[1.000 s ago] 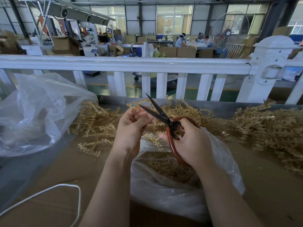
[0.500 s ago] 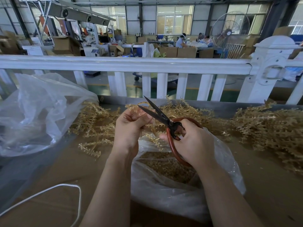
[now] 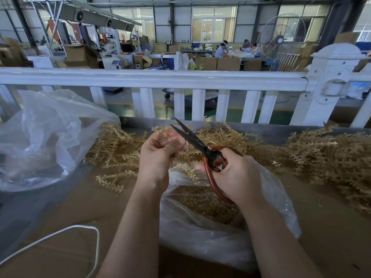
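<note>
Bright daylight thru rear windows [image 3: 214, 23], soft shadows, wide-angle edge distortion.

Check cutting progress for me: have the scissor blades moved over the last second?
Yes. The scissors narrowed their blades; the upper tip sank slightly down and left against the white fence picket behind it.

Open red-handled scissors [image 3: 193, 139] beside golden plastic sprig [image 3: 160, 129]

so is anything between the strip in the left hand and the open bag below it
Nothing visible. The left hand holds the golden strip above the far edge of the plastic bag, whose mouth lies open. The scissors in the right hand meet the strip from the side, not beneath it.
</note>
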Available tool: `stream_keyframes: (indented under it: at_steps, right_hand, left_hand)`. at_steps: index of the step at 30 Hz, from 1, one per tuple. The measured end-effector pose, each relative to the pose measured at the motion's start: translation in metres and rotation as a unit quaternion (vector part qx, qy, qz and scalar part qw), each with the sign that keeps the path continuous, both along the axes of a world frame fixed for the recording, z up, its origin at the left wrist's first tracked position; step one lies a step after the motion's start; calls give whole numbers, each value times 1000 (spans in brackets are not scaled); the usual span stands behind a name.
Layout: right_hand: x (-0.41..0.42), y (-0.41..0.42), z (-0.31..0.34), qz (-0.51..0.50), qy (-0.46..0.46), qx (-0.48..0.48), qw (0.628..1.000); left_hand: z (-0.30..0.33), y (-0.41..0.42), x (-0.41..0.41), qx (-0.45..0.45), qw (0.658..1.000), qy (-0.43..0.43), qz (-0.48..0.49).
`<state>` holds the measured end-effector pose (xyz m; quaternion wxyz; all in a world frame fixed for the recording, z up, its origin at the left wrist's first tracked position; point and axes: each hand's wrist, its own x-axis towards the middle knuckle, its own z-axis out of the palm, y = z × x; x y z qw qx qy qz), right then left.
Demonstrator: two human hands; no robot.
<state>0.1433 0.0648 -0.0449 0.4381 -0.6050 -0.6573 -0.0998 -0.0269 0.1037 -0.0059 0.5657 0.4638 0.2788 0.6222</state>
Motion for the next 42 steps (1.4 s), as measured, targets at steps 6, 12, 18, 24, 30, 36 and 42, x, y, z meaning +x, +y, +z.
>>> stream_keyframes:
  at_steps: [6,12,18,24,30,36,42]
  right_hand:
    - [0,1,-1,7,15,-1,1000]
    - [1,2,-1,41,117,-62,990]
    - [-2,8,8,109,304,-122,938]
    - [0,8,14,130,373,-154,906]
    - [-1,9,12,103,380,-161,905]
    - [0,5,14,143,473,-120,861]
    - [4,5,14,123,488,-103,858]
  left_hand:
    - [0,1,0,-13,1000,-2,1]
    - [-3,3,-1,-67,997,2,-22]
    - [-4,1,9,-110,993,26,-47]
    - [-6,-2,19,-115,989,58,-70]
    - [-5,-2,19,-125,984,84,-95]
    - [0,1,7,-156,966,56,-197]
    - [0,1,3,-141,965,27,-219]
